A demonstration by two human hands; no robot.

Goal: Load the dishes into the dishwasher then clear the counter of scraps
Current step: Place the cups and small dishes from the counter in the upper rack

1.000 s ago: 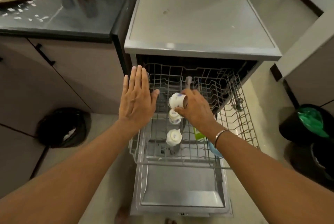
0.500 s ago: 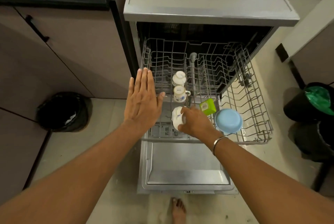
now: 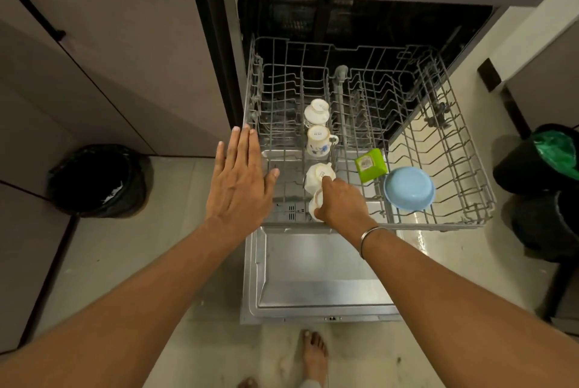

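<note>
The dishwasher's wire rack (image 3: 463, 149) is pulled out over the open door (image 3: 316, 287). A row of white cups stands upside down in it: one at the back (image 3: 315, 110), a flowered one (image 3: 318, 140), and a third (image 3: 317, 177). My right hand (image 3: 340, 202) is shut on another white cup (image 3: 315, 207) at the rack's front edge, just in front of the third cup. My left hand (image 3: 239, 181) hovers flat with fingers straight beside the rack's left edge, holding nothing. A blue bowl (image 3: 409, 188) and a green cup (image 3: 370, 165) lie at the front right.
A black bin (image 3: 97, 181) with a bag stands on the floor left of the dishwasher. A second bin with a green liner (image 3: 554, 155) is at the right. Brown cabinet fronts (image 3: 103, 52) fill the left. My bare foot (image 3: 315, 356) is below the door.
The view has tipped down, so the counter is out of sight. My right hand carried the white cup from the middle of the rack to its front edge. My left hand stayed flat.
</note>
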